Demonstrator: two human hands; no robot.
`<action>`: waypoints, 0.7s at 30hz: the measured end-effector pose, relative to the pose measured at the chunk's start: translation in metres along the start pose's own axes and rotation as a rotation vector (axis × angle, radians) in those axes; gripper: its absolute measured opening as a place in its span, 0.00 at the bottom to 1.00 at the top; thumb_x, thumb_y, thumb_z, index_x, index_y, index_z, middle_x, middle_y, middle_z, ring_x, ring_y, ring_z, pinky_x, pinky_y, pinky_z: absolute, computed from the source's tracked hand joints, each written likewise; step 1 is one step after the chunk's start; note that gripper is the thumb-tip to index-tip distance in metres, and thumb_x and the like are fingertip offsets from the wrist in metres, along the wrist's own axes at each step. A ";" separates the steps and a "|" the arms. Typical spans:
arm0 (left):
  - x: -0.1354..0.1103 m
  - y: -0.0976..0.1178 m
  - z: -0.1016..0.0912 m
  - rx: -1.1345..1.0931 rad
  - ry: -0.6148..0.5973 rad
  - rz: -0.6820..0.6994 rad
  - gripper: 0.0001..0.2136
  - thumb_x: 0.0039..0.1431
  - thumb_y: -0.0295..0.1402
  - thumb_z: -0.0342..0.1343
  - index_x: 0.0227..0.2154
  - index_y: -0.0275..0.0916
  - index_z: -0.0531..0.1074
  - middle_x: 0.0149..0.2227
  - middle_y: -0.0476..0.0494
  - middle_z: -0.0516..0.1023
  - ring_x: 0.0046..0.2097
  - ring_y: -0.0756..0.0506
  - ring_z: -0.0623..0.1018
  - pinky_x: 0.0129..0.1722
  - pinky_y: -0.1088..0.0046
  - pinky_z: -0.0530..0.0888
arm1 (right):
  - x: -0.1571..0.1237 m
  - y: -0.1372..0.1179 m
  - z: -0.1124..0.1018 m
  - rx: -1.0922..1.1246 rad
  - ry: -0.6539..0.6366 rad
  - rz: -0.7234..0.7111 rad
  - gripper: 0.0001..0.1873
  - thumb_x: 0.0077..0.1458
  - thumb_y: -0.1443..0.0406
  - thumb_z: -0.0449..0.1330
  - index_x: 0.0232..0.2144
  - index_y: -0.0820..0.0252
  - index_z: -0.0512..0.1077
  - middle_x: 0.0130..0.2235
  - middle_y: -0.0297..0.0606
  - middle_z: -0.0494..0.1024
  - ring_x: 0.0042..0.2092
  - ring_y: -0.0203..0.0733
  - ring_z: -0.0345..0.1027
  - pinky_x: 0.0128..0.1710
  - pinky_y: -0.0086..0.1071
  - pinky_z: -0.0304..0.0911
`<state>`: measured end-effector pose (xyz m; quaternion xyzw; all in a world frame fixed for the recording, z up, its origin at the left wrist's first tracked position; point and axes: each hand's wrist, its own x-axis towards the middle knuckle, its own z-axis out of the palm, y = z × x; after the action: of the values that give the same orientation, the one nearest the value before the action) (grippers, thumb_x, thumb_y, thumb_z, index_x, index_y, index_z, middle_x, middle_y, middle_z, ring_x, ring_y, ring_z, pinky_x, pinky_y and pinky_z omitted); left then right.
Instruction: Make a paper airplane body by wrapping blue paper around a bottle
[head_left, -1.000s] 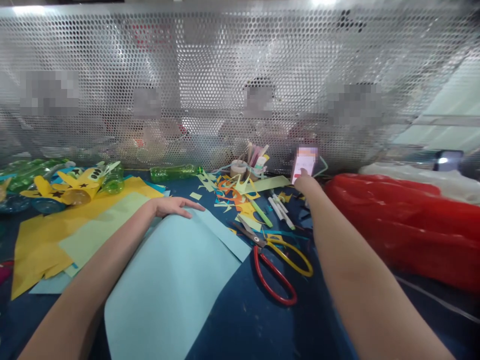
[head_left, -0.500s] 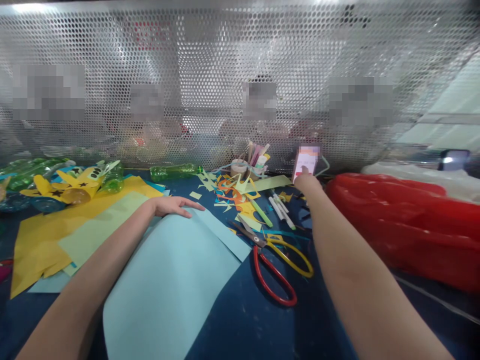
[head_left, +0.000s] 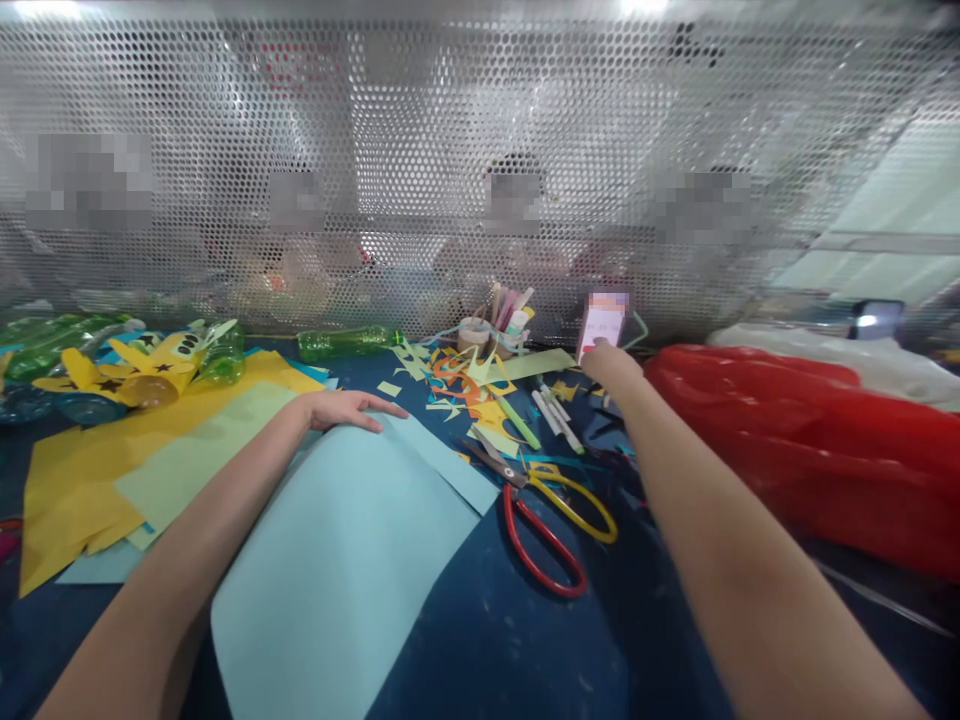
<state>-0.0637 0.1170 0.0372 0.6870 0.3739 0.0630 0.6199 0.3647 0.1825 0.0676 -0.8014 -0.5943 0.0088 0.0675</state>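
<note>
Curled but with its bend not pressed flat, the paper (head_left: 337, 560) at seven o'clock seems part-worked under the spread, ungrasping left hand (head_left: 343, 410); the right hand (head_left: 611, 368), grip unclear, touches the phone (head_left: 602, 322), while scissors (head_left: 512, 478) lie unheld at five.

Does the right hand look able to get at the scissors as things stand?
Likely yes: the right hand is at the phone, but the scissors lie uncovered, just left of its forearm.
</note>
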 end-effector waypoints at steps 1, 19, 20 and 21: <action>0.000 0.000 0.001 -0.016 0.008 -0.009 0.28 0.51 0.38 0.64 0.56 0.45 0.68 0.55 0.43 0.73 0.54 0.41 0.74 0.53 0.67 0.68 | -0.010 -0.005 -0.004 -0.035 -0.025 -0.005 0.26 0.59 0.62 0.47 0.56 0.75 0.63 0.50 0.70 0.70 0.51 0.62 0.68 0.44 0.49 0.63; -0.042 0.027 -0.007 0.060 0.022 0.138 0.27 0.54 0.32 0.62 0.57 0.43 0.66 0.51 0.41 0.76 0.45 0.46 0.78 0.44 0.74 0.72 | -0.206 -0.022 -0.018 -0.087 -0.576 -0.524 0.20 0.44 0.56 0.61 0.37 0.62 0.67 0.38 0.47 0.77 0.36 0.50 0.72 0.32 0.36 0.60; -0.046 0.031 -0.008 0.056 0.032 0.147 0.27 0.53 0.32 0.63 0.57 0.43 0.66 0.52 0.40 0.75 0.45 0.46 0.78 0.44 0.75 0.72 | -0.204 -0.022 -0.017 -0.078 -0.561 -0.505 0.18 0.45 0.57 0.60 0.37 0.62 0.66 0.37 0.46 0.77 0.35 0.49 0.71 0.31 0.35 0.59; -0.050 0.034 -0.008 0.049 0.042 0.156 0.27 0.53 0.32 0.63 0.57 0.43 0.66 0.52 0.40 0.75 0.45 0.46 0.78 0.44 0.75 0.72 | -0.201 -0.021 -0.016 -0.063 -0.544 -0.486 0.18 0.45 0.56 0.59 0.36 0.62 0.66 0.36 0.46 0.77 0.34 0.48 0.71 0.30 0.35 0.58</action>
<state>-0.0885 0.0954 0.0884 0.7274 0.3337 0.1165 0.5882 0.2871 -0.0044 0.0728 -0.6067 -0.7637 0.1869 -0.1174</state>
